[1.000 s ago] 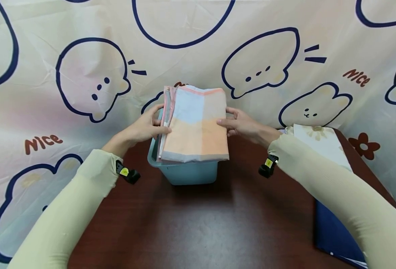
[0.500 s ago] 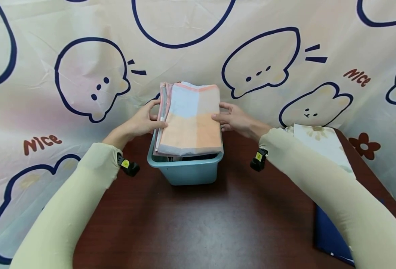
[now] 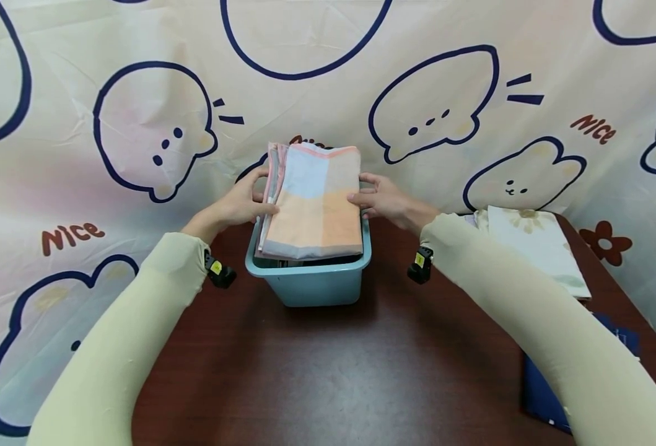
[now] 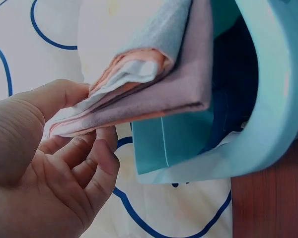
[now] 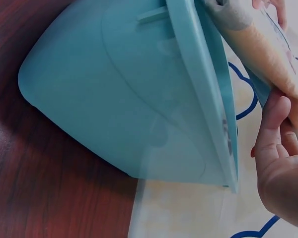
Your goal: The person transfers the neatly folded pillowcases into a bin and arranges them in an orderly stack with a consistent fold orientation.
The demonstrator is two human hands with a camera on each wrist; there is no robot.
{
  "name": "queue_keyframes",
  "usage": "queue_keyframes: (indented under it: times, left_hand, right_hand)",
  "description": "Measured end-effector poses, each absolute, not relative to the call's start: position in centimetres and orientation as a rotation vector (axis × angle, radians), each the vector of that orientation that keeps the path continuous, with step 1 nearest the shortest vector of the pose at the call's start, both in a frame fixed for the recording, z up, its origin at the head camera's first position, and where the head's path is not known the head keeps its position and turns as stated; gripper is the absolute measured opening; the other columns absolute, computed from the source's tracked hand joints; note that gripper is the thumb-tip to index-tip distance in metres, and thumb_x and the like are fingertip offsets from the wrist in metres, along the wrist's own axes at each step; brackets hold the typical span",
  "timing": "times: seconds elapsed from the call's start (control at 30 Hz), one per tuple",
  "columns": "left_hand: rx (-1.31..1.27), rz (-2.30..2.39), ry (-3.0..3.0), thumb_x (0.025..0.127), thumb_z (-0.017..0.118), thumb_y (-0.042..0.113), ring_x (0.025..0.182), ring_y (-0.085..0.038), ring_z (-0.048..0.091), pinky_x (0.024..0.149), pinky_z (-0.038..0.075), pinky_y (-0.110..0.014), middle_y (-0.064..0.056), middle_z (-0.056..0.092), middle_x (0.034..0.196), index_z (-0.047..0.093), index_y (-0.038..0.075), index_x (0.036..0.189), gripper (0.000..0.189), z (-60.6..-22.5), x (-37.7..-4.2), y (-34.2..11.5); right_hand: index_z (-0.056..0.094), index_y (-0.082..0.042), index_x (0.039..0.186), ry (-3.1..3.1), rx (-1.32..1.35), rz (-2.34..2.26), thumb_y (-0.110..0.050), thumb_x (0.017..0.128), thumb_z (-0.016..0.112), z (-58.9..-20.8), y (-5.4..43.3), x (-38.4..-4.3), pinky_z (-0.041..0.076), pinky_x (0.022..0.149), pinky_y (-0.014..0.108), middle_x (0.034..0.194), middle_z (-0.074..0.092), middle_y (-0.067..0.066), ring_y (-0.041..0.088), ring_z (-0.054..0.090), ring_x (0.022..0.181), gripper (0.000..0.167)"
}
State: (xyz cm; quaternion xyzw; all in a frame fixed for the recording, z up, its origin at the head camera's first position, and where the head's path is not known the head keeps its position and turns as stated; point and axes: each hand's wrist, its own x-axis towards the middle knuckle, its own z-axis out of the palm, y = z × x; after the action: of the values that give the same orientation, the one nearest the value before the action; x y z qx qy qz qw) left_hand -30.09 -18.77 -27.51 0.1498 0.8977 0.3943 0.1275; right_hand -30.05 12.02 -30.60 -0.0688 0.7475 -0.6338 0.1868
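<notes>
A folded cloth (image 3: 313, 204) in pastel checks of light blue, beige and orange lies over the mouth of a light-blue plastic bin (image 3: 316, 288). My left hand (image 3: 238, 201) pinches its left edge, thumb on top and fingers beneath. At the opposite edge, my right hand (image 3: 386, 199) grips it the same way. The left wrist view shows the cloth's stacked layers (image 4: 154, 94), slanting above the bin's rim (image 4: 278, 99). Dark blue fabric (image 4: 233, 94) shows inside the bin; the cloth hides most of the interior.
The bin stands on a dark brown table (image 3: 328, 371), close to a printed backdrop sheet (image 3: 305, 37). On the right are a folded white flowered cloth (image 3: 534, 244) and a dark blue item (image 3: 545, 390), partly hidden under the right sleeve.
Both hands have shifted the cloth left, so its right side now lies within the bin's rim rather than past it. Its far edge rose, then dropped slightly.
</notes>
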Motion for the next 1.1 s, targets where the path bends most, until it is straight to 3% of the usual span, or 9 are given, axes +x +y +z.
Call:
queue_keyframes:
  times: [0.33, 0.5, 0.67, 0.9, 1.1]
  left_hand:
    - [0.385, 1.095, 2.631, 0.097, 0.066, 0.014, 0.081, -0.018, 0.068, 0.066, 0.052, -0.030, -0.030, 0.067, 0.122, 0.017, 0.012, 0.158, 0.078, -29.0, -30.6, -19.0]
    - [0.352, 1.086, 2.624, 0.098, 0.065, 0.015, 0.095, -0.027, 0.072, 0.084, 0.058, -0.038, -0.031, 0.063, 0.129, 0.017, 0.009, 0.158, 0.078, -30.1, -30.6, -19.3]
    - [0.354, 1.069, 2.633, 0.097, 0.065, 0.013, 0.104, -0.034, 0.071, 0.099, 0.054, -0.050, -0.031, 0.060, 0.131, 0.020, 0.005, 0.157, 0.075, -30.9, -30.8, -19.4]
    - [0.358, 1.016, 2.673, 0.097, 0.066, 0.013, 0.101, -0.033, 0.072, 0.099, 0.054, -0.051, -0.031, 0.063, 0.126, 0.022, 0.004, 0.155, 0.073, -31.1, -31.0, -19.4]
    - [0.338, 0.995, 2.667, 0.097, 0.066, 0.015, 0.096, -0.031, 0.073, 0.101, 0.053, -0.052, -0.031, 0.066, 0.121, 0.021, 0.004, 0.156, 0.075, -31.6, -31.1, -19.5]
  right_hand:
    - [0.030, -0.015, 0.159, 2.144, -0.214, -1.737, -0.017, 0.104, 0.057, -31.7, 11.8, -30.5, 0.051, 0.065, 0.024, 0.140, 0.061, 0.019, 0.009, 0.062, 0.077, 0.061]
    - [0.030, -0.015, 0.159, 2.184, -0.195, -1.682, -0.018, 0.103, 0.059, -32.3, 11.5, -30.5, 0.048, 0.066, 0.025, 0.140, 0.061, 0.016, 0.012, 0.058, 0.083, 0.063]
    - [0.026, -0.015, 0.160, 2.247, -0.182, -1.604, -0.020, 0.103, 0.059, -32.5, 11.3, -30.6, 0.046, 0.069, 0.025, 0.146, 0.058, 0.013, 0.017, 0.055, 0.097, 0.066]
    - [0.019, -0.014, 0.163, 2.293, -0.160, -1.521, -0.022, 0.103, 0.060, -32.5, 10.8, -31.1, 0.046, 0.077, 0.029, 0.153, 0.052, 0.012, 0.019, 0.060, 0.105, 0.074]
    - [0.017, -0.012, 0.163, 2.316, -0.173, -1.499, -0.022, 0.102, 0.061, -32.7, 10.9, -31.0, 0.044, 0.075, 0.028, 0.146, 0.058, 0.013, 0.017, 0.056, 0.095, 0.076]
